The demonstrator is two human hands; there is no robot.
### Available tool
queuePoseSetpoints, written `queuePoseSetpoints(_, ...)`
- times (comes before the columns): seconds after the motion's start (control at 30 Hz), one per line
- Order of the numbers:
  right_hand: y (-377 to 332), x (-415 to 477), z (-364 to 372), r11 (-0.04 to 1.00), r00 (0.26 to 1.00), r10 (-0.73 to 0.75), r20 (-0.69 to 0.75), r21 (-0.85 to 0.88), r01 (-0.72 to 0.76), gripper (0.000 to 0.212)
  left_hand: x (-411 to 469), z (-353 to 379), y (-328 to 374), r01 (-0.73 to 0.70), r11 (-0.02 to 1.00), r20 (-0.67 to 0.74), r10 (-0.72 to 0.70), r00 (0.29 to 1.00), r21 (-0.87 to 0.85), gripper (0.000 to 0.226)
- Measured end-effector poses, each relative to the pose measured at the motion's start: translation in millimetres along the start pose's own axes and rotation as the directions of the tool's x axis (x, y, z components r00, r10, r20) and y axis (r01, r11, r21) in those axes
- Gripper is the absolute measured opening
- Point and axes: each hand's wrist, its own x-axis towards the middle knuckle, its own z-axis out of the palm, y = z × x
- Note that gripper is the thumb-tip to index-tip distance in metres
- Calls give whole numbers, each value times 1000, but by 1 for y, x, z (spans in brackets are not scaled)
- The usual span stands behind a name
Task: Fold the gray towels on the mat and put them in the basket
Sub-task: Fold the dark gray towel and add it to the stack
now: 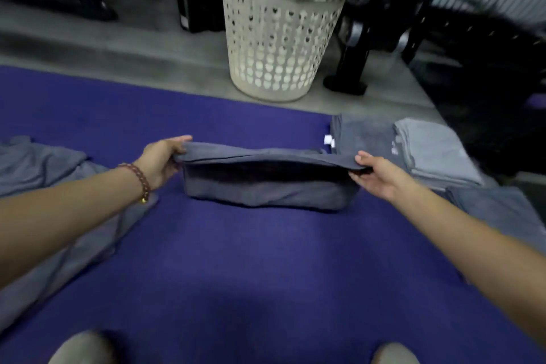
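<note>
A gray towel [266, 186] lies partly folded in the middle of the purple mat [236, 260]. My left hand [161, 161] pinches the left end of its raised top layer. My right hand [376, 173] pinches the right end of that same layer, which is lifted off the lower part. The white perforated basket [277, 35] stands upright on the gray floor beyond the mat's far edge. More gray towels lie crumpled at the left [44, 174]. Folded gray towels [428, 151] are stacked at the right edge of the mat.
Dark equipment and a black stand [351, 68] crowd the floor to the right of the basket. Dark furniture stands at the back left. My two knees [82, 349] show at the bottom edge. Another gray towel [496, 210] lies under my right forearm.
</note>
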Motion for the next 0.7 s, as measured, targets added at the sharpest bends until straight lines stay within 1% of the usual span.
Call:
queuePoseSetpoints(0.07,-57,11,34,981,992,-128,15,151,124,26,21,19,64,-166,986,-13,166,986,-24,46)
queuePoseSetpoints(0.1,-86,12,51,955,978,-207,33,224,195,27,28,28,96,-245,968,-26,244,970,-57,48)
queuePoseSetpoints(0.17,-140,7,82,870,927,-370,56,370,325,28,37,44,155,-377,908,-39,377,926,-181,50)
queuePoseSetpoints(0.23,-176,-7,101,763,864,-502,41,491,420,28,35,58,199,-444,831,-62,450,891,-335,50)
queuePoseSetpoints(0.27,-186,-13,106,716,842,-540,14,532,451,29,29,62,211,-461,795,-73,473,878,-394,49)
queuePoseSetpoints(0.3,-191,-17,107,680,828,-561,-17,561,473,30,23,65,216,-479,769,-85,493,866,-424,48)
queuePoseSetpoints(0.33,-191,-21,106,667,823,-566,-52,558,494,31,17,66,215,-501,757,-100,510,854,-420,48)
queuePoseSetpoints(0.37,-187,-22,102,672,829,-553,-85,543,504,32,13,67,209,-523,758,-118,521,845,-390,48)
queuePoseSetpoints(0.43,-166,-18,87,718,855,-497,-152,481,503,34,10,64,183,-532,793,-153,510,846,-299,45)
queuePoseSetpoints(0.53,-113,-5,57,847,894,-395,-211,292,443,34,7,54,121,-472,868,-192,442,876,-157,41)
queuePoseSetpoints(0.6,-64,8,32,926,921,-292,-257,164,339,33,0,44,70,-395,918,-175,386,906,-19,38)
queuePoseSetpoints(0.63,-42,12,19,952,936,-234,-264,131,276,34,-2,38,48,-348,936,-159,353,922,59,35)
queuePoseSetpoints(0.7,7,20,-11,990,947,-86,-309,83,117,25,-7,22,-4,-205,957,-126,234,964,204,31)
